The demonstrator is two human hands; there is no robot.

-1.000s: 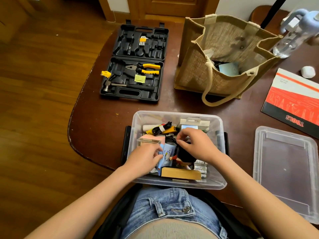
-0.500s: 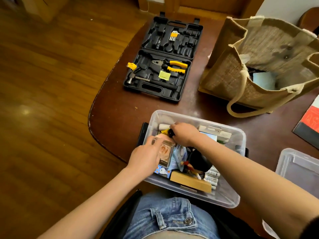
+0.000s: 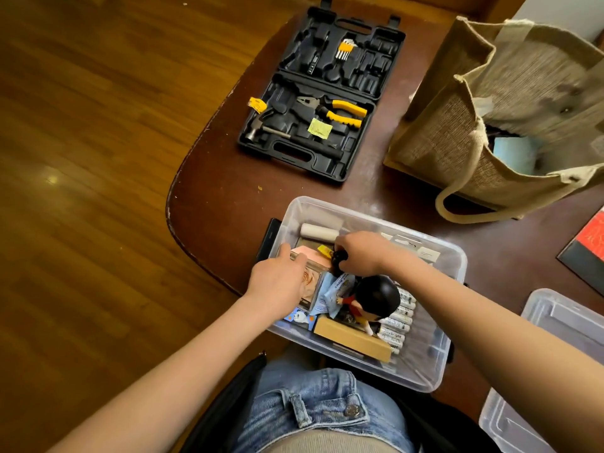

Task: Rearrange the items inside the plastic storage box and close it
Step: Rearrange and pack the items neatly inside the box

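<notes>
The clear plastic storage box [image 3: 438,371] sits at the table's near edge, open and packed with small items. Its clear lid [image 3: 555,371] lies on the table to the right. My left hand [image 3: 279,282] holds a clear case with a pink card [image 3: 310,279] standing at the box's left side. My right hand [image 3: 359,251] grips a black and yellow coiled cable [image 3: 333,255] near the box's back left. A black-haired figurine [image 3: 376,297], a row of batteries [image 3: 397,325], a brown cardboard box [image 3: 351,340] and a white roll [image 3: 318,231] lie inside.
An open black tool case [image 3: 323,93] with yellow pliers and a hammer lies at the table's far left. A jute tote bag [image 3: 503,125] stands at the back right. A red and black booklet [image 3: 588,250] lies at the right edge. The table's rounded edge [image 3: 173,204] drops to wooden floor.
The view has swung left. My right hand moved from the box's middle to its back left and took the cable. My left hand stood the clear case upright.
</notes>
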